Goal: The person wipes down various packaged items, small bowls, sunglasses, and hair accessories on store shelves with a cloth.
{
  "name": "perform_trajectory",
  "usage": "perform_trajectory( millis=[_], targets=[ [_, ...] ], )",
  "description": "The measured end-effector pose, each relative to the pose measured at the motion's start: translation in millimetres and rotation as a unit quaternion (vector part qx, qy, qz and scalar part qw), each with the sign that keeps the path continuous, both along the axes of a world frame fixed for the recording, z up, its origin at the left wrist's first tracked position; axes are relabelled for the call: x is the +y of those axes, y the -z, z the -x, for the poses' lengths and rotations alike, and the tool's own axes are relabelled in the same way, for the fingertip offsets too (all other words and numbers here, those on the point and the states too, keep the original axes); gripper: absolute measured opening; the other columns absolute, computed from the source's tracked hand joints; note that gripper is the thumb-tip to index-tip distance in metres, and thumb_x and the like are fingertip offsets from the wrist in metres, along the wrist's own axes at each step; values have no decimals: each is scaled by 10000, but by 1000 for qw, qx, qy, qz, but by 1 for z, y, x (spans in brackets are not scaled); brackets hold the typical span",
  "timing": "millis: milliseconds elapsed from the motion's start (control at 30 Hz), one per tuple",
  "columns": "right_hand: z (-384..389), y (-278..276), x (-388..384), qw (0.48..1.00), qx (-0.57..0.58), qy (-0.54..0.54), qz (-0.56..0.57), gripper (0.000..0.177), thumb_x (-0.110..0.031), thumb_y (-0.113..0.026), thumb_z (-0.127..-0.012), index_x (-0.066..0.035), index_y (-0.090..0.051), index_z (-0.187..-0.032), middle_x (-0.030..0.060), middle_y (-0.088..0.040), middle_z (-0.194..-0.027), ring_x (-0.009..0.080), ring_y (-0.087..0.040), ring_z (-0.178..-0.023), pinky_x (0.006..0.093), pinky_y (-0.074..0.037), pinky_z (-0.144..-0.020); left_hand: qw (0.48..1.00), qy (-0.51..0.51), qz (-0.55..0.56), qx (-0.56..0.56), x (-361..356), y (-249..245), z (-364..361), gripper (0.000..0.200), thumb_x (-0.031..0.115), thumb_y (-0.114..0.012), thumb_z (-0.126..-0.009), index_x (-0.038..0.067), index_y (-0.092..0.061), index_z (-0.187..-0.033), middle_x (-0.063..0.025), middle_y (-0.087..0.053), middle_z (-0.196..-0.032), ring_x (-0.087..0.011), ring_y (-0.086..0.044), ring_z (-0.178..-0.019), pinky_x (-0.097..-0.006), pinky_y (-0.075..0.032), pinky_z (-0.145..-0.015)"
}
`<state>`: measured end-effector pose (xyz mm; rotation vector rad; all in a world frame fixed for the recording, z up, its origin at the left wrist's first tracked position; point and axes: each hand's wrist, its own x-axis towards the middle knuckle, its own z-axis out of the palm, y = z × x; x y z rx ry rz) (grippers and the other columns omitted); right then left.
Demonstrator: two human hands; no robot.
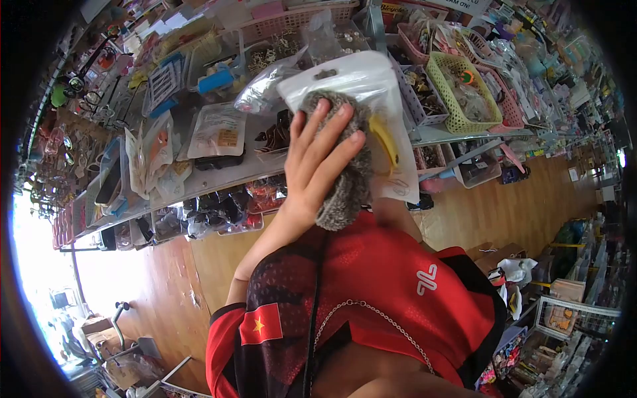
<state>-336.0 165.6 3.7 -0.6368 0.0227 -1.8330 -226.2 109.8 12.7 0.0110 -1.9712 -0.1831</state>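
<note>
My left hand (pixel 325 146) presses its fingers over a grey fuzzy cloth-like piece (pixel 342 212), thumb hidden. The fuzzy piece lies against the front of a clear and white zip bag (pixel 398 172), which is raised above the shelf edge. A yellow banana-shaped item (pixel 383 139) shows in or through the bag, to the right of my fingers. My right forearm (pixel 401 219) reaches up behind the bag's lower edge, and the bag hides my right hand and its fingers.
A shelf (pixel 179 189) holds packaged goods. A yellow-green basket (pixel 464 93) and a lilac basket (pixel 421 99) stand at the right. Black items in trays (pixel 206 215) sit below. A wire rack (pixel 564 315) stands at lower right, above the wooden floor (pixel 484 205).
</note>
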Motion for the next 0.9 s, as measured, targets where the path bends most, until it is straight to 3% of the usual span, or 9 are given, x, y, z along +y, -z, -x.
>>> perform_trajectory(
  millis=[133, 233, 300, 367, 433, 467, 600, 800, 900],
  targets=[
    [9, 6, -14, 984, -99, -137, 55, 616, -479, -332, -876, 16, -358, -1243, 142, -459, -1210, 241, -480, -1061, 352, -349, -918, 995, -58, -65, 55, -16, -12, 2, 520, 139, -642, -709, 37, -430, -1172, -211, -405, -1248, -356, -368, -1184, -411, -301, -974],
    [-1, -4, -10, 998, -6, -51, 34, 693, -550, -361, -819, -14, -343, -1257, 163, -423, -1233, 269, -413, -1126, 370, -319, -956, 990, -65, -105, 64, -23, -9, 5, 528, 113, -615, -718, 23, -417, -1199, -217, -390, -1258, -364, -356, -1189, -416, -284, -985],
    [-11, 8, -11, 973, 149, 145, -100, 682, -546, -343, -829, -9, -350, -1249, 164, -414, -1241, 264, -415, -1127, 373, -323, -952, 988, -12, -130, 88, -20, -2, 10, 476, 115, -618, -700, 8, -476, -1141, -219, -437, -1213, -381, -392, -1156, -443, -293, -969],
    [-12, 5, -12, 951, 175, 182, -180, 652, -534, -346, -837, -15, -376, -1231, 143, -433, -1220, 234, -435, -1108, 348, -334, -939, 990, 35, -106, 88, -7, 8, 15, 393, 98, -601, -706, 15, -535, -1085, -195, -490, -1171, -378, -418, -1137, -449, -308, -956],
    [-8, -12, -8, 973, 78, 65, -209, 605, -516, -369, -842, -33, -422, -1203, 100, -481, -1172, 182, -474, -1068, 295, -355, -917, 997, 28, -68, 29, 7, 19, 17, 330, 94, -559, -737, 32, -560, -1061, -164, -523, -1143, -360, -429, -1134, -436, -325, -944],
    [-11, -15, -9, 974, 58, 70, -210, 586, -501, -359, -849, -39, -418, -1205, 95, -477, -1177, 178, -471, -1070, 295, -351, -921, 997, 19, -76, -2, 4, 18, 15, 398, 236, -540, -769, 2, -526, -1090, -229, -505, -1134, -405, -404, -1141, -459, -275, -970],
    [-22, 0, -15, 988, 62, 88, -114, 547, -460, -308, -876, -61, -365, -1246, 75, -441, -1219, 166, -436, -1112, 311, -319, -950, 997, -31, -57, -46, -13, -20, 12, 375, 183, -509, -755, 61, -541, -1108, -107, -514, -1180, -271, -446, -1144, -397, -290, -963],
    [-33, -3, -19, 987, 93, 89, -93, 576, -442, -338, -861, -43, -317, -1276, 90, -412, -1249, 209, -420, -1125, 352, -310, -957, 933, 113, -340, 28, -43, -36, 3, 459, 143, -525, -778, -1, -431, -1204, -186, -398, -1273, -299, -331, -1222, -366, -243, -999],
    [-27, -7, -20, 991, 54, 102, -67, 566, -447, -341, -859, -29, -341, -1240, 105, -435, -1210, 207, -458, -1065, 345, -358, -917, 951, 104, -291, 0, -32, -9, 2, 475, 118, -530, -763, 0, -424, -1210, -188, -388, -1279, -315, -331, -1220, -368, -259, -996]
  ],
)
